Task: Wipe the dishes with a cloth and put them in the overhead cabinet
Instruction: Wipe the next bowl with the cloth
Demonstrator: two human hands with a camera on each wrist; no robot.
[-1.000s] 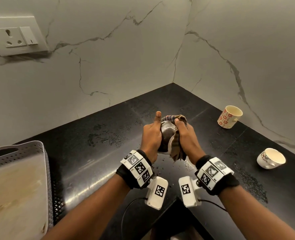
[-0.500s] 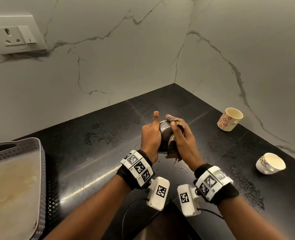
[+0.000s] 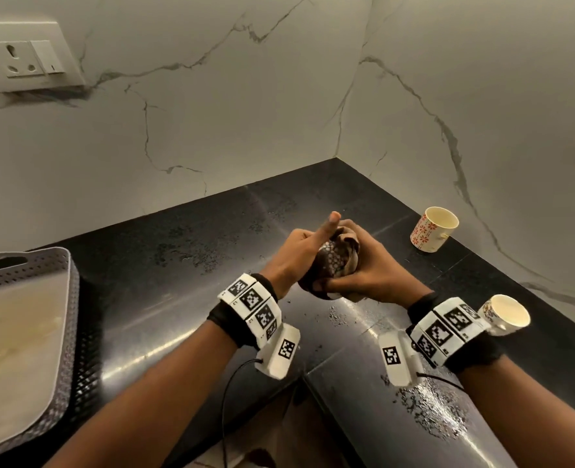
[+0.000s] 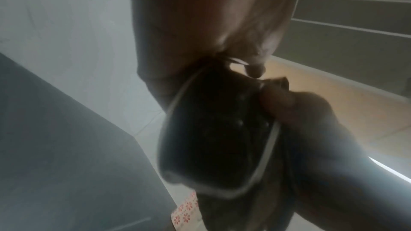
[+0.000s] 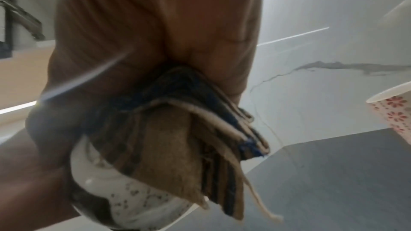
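While my left hand (image 3: 294,256) grips the speckled cup (image 3: 330,261) to steady it, my right hand's (image 3: 370,271) fingers clutch the cloth (image 5: 177,129) against it, wiping above the tabletop (image 3: 185,282).

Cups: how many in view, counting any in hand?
3. Red-flowered cup by the right wall; white cup on the counter behind the right wrist; speckled cup held in both hands, cloth-wrapped.

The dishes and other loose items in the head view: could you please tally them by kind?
Cups: 3, the speckled cup being wiped, the red-flowered cup and the cup near the right wrist
Cloths: 1, the striped cloth
Trays: 1, the grey perforated tray
Total: 5
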